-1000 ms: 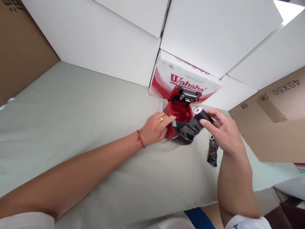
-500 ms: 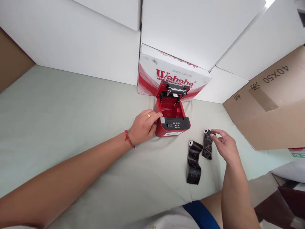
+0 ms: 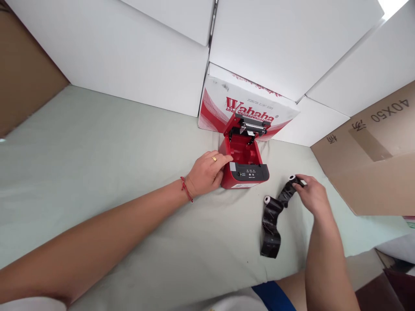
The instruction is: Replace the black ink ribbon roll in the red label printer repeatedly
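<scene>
Left hand (image 3: 207, 172) is at the red printer (image 3: 243, 155), index finger over the left rim, other fingers curled against the outer wall. Can't tell if it's clamping or just resting there. Ring (image 3: 214, 159) on one finger, red bracelet (image 3: 185, 189) at the wrist.

Printer sits on the cloth-covered worktop (image 3: 97, 142), upright. Lid (image 3: 254, 125) is up, tilted back, roller on its underside facing out. Red interior is exposed. Black panel (image 3: 257, 172) with small markings runs along the front top edge, white label (image 3: 244, 185) below it on the front face; text too small to read.

Right hand (image 3: 313, 194) grips the far roll (image 3: 292, 179) between thumb and fingers, to the right of the printer and nearer the person than its lid. Black, pale core end facing left. Its strip (image 3: 287, 192) trails down toward the near roll (image 3: 275, 205). Can't tell if strip and near roll touch, or if the far roll is clear of the cloth.

Near roll lies on the worktop, between the two hands, its own wavy tail (image 3: 270, 242) running toward the person.

Behind the printer: Wahaha carton (image 3: 222, 93), white boxes (image 3: 145, 65) around and above it. Brown carton marked 40X50 (image 3: 363, 166) stands far right, another brown carton (image 3: 26, 73) far left.
</scene>
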{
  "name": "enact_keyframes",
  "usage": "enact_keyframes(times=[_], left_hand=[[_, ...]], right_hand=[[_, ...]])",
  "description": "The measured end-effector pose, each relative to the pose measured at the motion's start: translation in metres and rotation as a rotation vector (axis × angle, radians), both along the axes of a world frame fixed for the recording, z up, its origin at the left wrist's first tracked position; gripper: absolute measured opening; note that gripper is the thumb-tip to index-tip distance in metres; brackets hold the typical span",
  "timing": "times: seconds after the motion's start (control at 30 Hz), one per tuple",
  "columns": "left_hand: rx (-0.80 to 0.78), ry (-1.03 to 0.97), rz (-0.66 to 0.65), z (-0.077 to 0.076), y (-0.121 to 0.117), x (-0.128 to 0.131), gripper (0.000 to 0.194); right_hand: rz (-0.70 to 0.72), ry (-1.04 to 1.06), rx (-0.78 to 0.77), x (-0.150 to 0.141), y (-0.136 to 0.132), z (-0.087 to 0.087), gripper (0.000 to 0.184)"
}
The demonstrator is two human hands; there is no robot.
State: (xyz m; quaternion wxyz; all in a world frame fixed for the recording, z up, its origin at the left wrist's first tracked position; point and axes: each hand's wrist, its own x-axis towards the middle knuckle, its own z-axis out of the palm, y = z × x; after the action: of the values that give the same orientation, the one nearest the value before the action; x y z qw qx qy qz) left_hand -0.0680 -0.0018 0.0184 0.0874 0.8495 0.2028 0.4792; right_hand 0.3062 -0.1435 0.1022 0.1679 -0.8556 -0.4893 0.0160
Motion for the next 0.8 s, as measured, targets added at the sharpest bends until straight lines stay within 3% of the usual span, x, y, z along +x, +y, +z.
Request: enact_keyframes(times=[0.07,0.17,0.27,0.33,0.47,0.57,0.8], left_hand=[[0.012,-0.005,0.001,0.001,0.000,0.000,0.049],[0.019,-0.010,0.008,0.001,0.000,0.001,0.049],[0.025,-0.019,0.013,0.002,0.000,0.002,0.046],[0.029,-0.020,0.009,0.002,0.001,0.002,0.045],[0.022,-0.013,0.003,0.002,0.001,0.001,0.046],[0.029,-0.020,0.002,0.001,0.001,0.000,0.047],[-0.013,0.041,0.017,0.000,0.001,0.000,0.051]], right_hand=[[0.038,0.046,0.004,-0.013,-0.006,0.034,0.045],[0.214,0.226,-0.023,-0.045,-0.014,0.090,0.056],[0.385,0.274,-0.022,-0.080,-0.006,0.125,0.051],[0.504,0.284,-0.075,-0.096,0.011,0.130,0.051],[0.669,0.240,-0.110,-0.114,0.055,0.111,0.048],[0.764,0.185,-0.127,-0.125,0.067,0.108,0.036],[0.924,0.145,-0.327,-0.141,0.038,0.168,0.031]])
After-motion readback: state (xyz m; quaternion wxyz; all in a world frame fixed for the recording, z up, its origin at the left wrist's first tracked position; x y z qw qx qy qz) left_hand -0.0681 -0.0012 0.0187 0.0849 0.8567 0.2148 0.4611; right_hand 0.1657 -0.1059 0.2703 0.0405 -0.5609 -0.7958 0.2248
